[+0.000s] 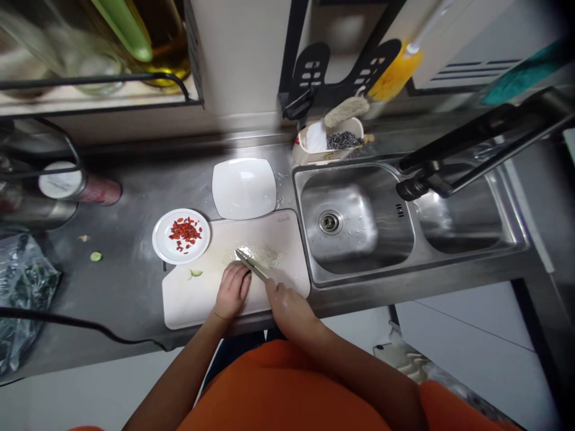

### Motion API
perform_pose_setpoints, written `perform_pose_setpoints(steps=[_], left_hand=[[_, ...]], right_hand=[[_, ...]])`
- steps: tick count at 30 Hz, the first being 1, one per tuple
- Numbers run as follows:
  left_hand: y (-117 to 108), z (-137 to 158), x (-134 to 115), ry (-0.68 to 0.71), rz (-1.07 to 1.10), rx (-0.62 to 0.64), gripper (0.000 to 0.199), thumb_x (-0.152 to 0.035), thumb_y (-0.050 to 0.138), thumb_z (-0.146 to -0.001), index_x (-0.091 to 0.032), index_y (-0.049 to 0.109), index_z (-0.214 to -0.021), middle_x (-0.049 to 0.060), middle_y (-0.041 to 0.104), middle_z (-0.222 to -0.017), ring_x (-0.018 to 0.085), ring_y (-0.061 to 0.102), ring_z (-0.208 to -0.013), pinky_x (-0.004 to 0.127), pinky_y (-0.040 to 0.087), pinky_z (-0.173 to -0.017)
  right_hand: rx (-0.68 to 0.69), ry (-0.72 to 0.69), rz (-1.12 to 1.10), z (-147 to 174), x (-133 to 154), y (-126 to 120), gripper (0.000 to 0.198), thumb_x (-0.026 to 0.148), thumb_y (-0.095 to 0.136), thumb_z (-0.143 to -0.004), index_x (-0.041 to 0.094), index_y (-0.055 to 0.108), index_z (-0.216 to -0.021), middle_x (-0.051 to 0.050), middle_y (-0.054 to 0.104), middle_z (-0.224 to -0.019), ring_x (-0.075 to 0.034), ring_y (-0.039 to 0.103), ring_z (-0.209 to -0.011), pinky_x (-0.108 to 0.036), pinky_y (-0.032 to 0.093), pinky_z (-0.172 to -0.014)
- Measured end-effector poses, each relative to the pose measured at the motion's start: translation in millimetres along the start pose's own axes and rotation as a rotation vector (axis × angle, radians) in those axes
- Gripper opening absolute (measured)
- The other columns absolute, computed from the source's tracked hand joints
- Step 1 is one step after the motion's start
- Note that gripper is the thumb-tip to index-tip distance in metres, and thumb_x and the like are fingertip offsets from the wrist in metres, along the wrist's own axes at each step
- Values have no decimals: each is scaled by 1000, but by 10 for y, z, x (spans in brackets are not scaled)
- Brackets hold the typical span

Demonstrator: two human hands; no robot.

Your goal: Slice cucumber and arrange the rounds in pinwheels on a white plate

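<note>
My right hand (pixel 287 302) grips the handle of a kitchen knife (pixel 252 265), its blade slanting up and left over the white cutting board (pixel 287 236). Beside the blade, the fingers of my left hand (pixel 232 290) are curled down on the board. A small dark edge shows between left fingertips and knife, but what lies under them is mostly hidden. Wet, shiny residue covers the board past the knife tip. Some thin green peel-like scraps (pixel 194 273) lie on its left part. A round white plate (pixel 157 238) with small dried red berries (pixel 185 232) overlaps the board's upper left corner.
Behind the board sits a square white plate (pixel 244 188). A steel double sink (pixel 359 263) with a black faucet (pixel 411 188) is at the right. On the left are a green slice (pixel 96 256), a plastic bag (pixel 27 287), a lidded canister (pixel 96 187) and a black cord (pixel 90 324).
</note>
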State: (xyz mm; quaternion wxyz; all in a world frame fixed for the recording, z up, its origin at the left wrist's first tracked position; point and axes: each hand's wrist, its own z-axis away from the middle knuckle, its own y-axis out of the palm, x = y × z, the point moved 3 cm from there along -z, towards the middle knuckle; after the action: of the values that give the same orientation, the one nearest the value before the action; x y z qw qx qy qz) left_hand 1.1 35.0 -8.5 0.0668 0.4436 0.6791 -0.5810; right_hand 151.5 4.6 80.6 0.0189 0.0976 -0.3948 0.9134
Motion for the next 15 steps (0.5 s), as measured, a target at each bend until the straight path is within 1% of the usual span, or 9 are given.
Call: perform_pose_setpoints(steps=[6,10,15], left_hand=[[6,6,9,-8,-7,6,23,-17,49,-87,-17,56,-109,10,63,-104,21,57,-104,43,46,-95],[-3,3,4,-2,-16,5,23,-17,50,-87,-16,56,-109,10,63,-104,21,57,-103,43,47,-95],[-7,0,-2,-9,-21,19,25,-18,50,-87,-17,55,-112,11,62,-106,21,57,-106,44,47,-94]], right_hand=[[-77,4,11,-138,35,135,33,7,25,-92,12,49,-114,-11,63,-86,-19,64,-76,-26,50,-64],[-119,12,-9,-177,42,198,35,7,24,-92,14,50,-113,-10,63,-85,-19,64,-76,-26,49,-65],[-81,-5,-46,-143,-54,198,32,5,31,-89,14,48,-115,-10,62,-87,-19,63,-80,-25,47,-66]])
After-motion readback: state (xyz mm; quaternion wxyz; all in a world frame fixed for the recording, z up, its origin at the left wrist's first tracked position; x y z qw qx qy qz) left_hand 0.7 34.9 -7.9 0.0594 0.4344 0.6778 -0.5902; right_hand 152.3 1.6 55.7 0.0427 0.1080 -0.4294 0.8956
